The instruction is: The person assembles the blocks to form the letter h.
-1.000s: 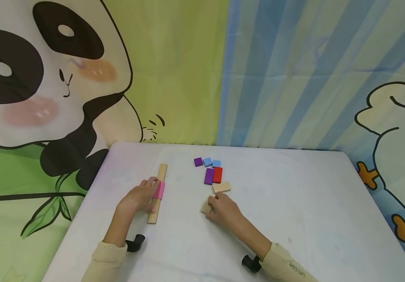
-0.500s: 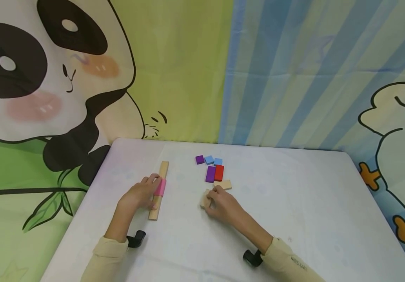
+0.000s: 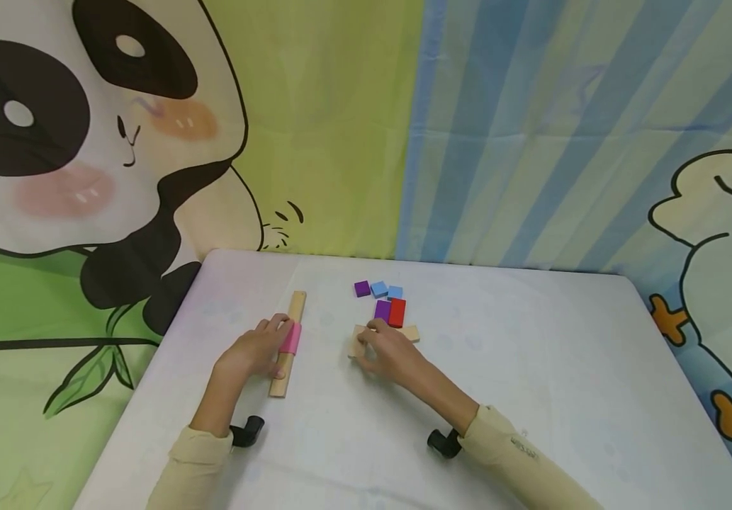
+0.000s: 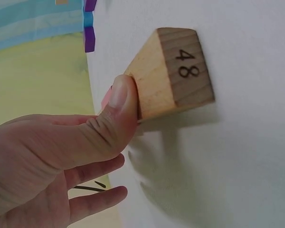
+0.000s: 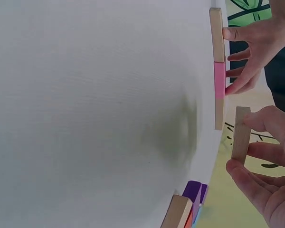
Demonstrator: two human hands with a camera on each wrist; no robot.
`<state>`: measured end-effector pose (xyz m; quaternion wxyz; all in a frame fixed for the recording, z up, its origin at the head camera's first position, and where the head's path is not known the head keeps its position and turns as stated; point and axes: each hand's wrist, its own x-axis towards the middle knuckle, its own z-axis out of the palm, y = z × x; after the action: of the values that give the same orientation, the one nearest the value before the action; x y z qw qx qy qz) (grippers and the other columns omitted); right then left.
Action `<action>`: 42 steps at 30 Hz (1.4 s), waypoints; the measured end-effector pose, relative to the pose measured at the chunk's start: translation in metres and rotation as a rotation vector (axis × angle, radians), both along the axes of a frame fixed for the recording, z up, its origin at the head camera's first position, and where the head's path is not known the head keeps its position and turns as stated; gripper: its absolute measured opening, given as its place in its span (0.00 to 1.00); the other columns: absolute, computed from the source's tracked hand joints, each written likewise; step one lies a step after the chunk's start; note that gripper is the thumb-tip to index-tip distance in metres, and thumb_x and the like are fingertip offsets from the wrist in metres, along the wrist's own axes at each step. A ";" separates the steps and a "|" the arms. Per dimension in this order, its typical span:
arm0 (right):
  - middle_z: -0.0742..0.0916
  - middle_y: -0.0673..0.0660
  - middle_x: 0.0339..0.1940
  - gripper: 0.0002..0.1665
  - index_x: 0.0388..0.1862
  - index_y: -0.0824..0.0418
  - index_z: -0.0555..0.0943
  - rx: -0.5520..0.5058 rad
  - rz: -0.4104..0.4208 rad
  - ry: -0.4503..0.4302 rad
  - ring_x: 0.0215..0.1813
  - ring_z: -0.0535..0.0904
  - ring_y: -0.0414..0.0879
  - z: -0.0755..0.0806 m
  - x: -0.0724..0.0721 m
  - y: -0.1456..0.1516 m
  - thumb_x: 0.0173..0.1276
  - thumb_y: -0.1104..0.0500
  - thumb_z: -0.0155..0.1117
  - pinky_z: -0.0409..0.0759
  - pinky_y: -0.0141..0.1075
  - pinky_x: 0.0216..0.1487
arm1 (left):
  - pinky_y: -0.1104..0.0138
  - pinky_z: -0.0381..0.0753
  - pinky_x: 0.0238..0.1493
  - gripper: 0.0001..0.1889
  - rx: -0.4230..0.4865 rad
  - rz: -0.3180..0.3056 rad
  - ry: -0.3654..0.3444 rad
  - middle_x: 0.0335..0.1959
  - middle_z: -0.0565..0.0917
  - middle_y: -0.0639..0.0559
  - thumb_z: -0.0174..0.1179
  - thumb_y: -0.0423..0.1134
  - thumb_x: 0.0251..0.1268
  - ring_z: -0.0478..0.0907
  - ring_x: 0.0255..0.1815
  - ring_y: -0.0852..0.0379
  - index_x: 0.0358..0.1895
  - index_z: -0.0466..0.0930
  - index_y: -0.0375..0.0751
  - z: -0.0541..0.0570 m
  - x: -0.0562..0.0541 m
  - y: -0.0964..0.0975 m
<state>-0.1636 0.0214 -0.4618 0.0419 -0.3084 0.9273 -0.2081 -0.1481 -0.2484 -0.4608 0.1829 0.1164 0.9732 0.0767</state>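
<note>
My right hand (image 3: 387,353) pinches a plain wooden block (image 5: 241,135) between thumb and fingertips, held above the white table in the right wrist view. On the left, my left hand (image 3: 256,350) lies along a straight row made of two wooden blocks and a pink block (image 3: 290,338) between them. Its thumb presses the side of the near wooden block (image 4: 154,80), whose end is marked 48, while a finger reaches to the pink one. The other fingers are extended, touching nothing in the left wrist view.
Beyond my right hand lie another wooden block (image 3: 411,333), a purple block (image 3: 382,310) and a red block (image 3: 397,312). Behind them sit a small purple cube (image 3: 362,288) and two light blue ones (image 3: 379,289). A printed cloth (image 3: 327,127) hangs behind the table (image 3: 531,354).
My right hand has moved leftward and a little away from me, carrying the wooden block. My left hand stays on the row. The head view has shifted slightly.
</note>
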 end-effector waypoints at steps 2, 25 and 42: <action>0.83 0.61 0.53 0.19 0.50 0.60 0.84 -0.007 0.001 -0.025 0.47 0.84 0.49 0.002 -0.003 -0.003 0.60 0.55 0.72 0.85 0.34 0.46 | 0.46 0.76 0.61 0.50 0.001 -0.004 0.003 0.71 0.61 0.38 0.76 0.42 0.45 0.67 0.65 0.38 0.72 0.59 0.33 -0.001 0.000 -0.001; 0.82 0.63 0.56 0.18 0.49 0.61 0.85 -0.010 0.084 -0.003 0.48 0.84 0.49 -0.006 -0.036 -0.027 0.62 0.55 0.70 0.85 0.32 0.45 | 0.46 0.75 0.61 0.50 0.000 0.003 -0.009 0.73 0.60 0.38 0.75 0.44 0.46 0.66 0.67 0.38 0.73 0.58 0.35 -0.005 -0.001 -0.005; 0.81 0.64 0.59 0.22 0.54 0.63 0.82 -0.003 0.084 -0.072 0.56 0.81 0.52 -0.009 -0.072 -0.065 0.64 0.55 0.68 0.83 0.36 0.55 | 0.44 0.74 0.62 0.51 0.003 0.027 -0.049 0.74 0.56 0.40 0.74 0.45 0.47 0.64 0.70 0.38 0.75 0.55 0.38 -0.007 -0.004 -0.005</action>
<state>-0.2361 -0.0431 -0.4712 0.0836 -0.3392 0.9111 -0.2188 -0.1523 -0.2533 -0.4676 0.2053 0.1015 0.9698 0.0836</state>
